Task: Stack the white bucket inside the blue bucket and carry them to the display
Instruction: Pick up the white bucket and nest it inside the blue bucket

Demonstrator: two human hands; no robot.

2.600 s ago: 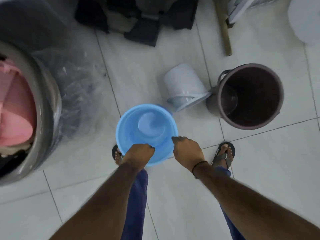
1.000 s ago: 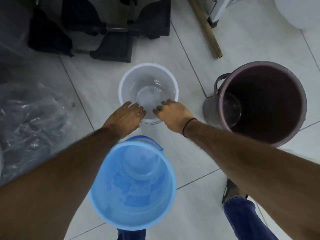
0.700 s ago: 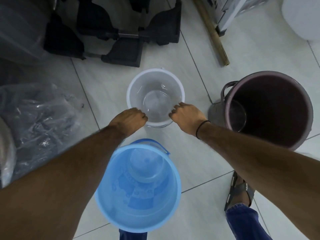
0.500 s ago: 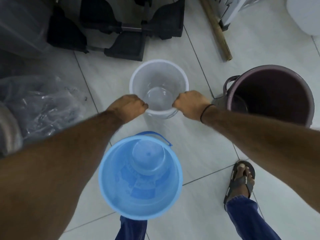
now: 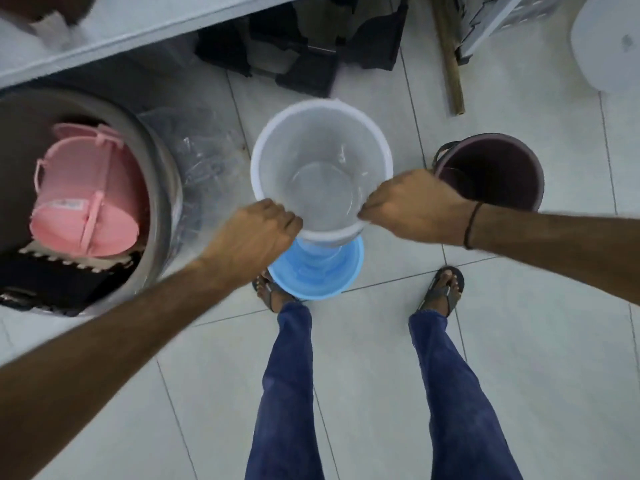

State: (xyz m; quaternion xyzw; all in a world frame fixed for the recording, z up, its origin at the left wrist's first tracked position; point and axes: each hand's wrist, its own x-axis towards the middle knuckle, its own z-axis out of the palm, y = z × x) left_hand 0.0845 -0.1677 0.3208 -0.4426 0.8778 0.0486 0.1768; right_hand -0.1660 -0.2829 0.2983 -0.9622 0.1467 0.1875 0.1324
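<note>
The white bucket (image 5: 320, 168) is lifted off the floor, upright and open toward me. My left hand (image 5: 254, 233) grips its near-left rim and my right hand (image 5: 408, 206) grips its near-right rim. Below it, the blue bucket (image 5: 322, 275) stands on the floor between my feet. The white bucket covers the far part of the blue one. Whether the two buckets touch cannot be told from above.
A dark brown bucket (image 5: 495, 171) stands to the right. On the left a large grey tub (image 5: 162, 188) holds a pink bucket (image 5: 83, 195), with clear plastic wrap (image 5: 204, 161) beside it. Black stands (image 5: 304, 57), a wooden stick (image 5: 450, 60) and a white shelf edge (image 5: 121, 32) lie ahead.
Both hands closed on the white bucket's rim, then raised it from the floor and brought it back over the blue bucket. The view has risen as I straightened up.
</note>
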